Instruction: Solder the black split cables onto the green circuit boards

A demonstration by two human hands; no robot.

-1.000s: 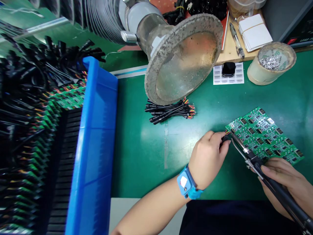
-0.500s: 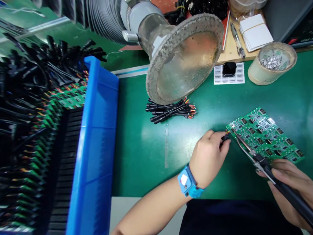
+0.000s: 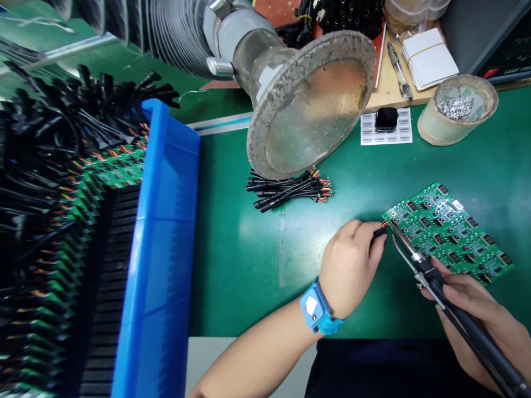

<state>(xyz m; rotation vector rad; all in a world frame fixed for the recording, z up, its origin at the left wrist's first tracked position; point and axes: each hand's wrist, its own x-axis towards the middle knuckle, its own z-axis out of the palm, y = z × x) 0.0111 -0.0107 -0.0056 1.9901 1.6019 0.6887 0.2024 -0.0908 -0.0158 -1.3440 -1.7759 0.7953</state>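
My left hand (image 3: 352,260), with a blue band at the wrist, pinches a short black cable (image 3: 378,232). The cable's red, yellow and black wire ends meet the left corner of a green circuit board panel (image 3: 448,229) lying on the mat. In my right hand (image 3: 473,309) is a black soldering iron (image 3: 442,293) with a thin metal tube along its side. Its tip is at the panel's left corner, close to the wire ends; whether it touches them I cannot tell. Several loose black cables (image 3: 290,190) with bared coloured ends lie further left.
A fume extractor hood (image 3: 319,110) hangs over the mat. On the left stands a blue bin (image 3: 166,232) of boards with cables. At the back are a tape roll (image 3: 452,124) holding metallic bits, a label sheet (image 3: 367,135), a pen (image 3: 400,72) and white cards (image 3: 431,58).
My right hand and the soldering iron have moved left, bringing the tip nearer the wire ends. My left hand has barely moved and still holds the cable.
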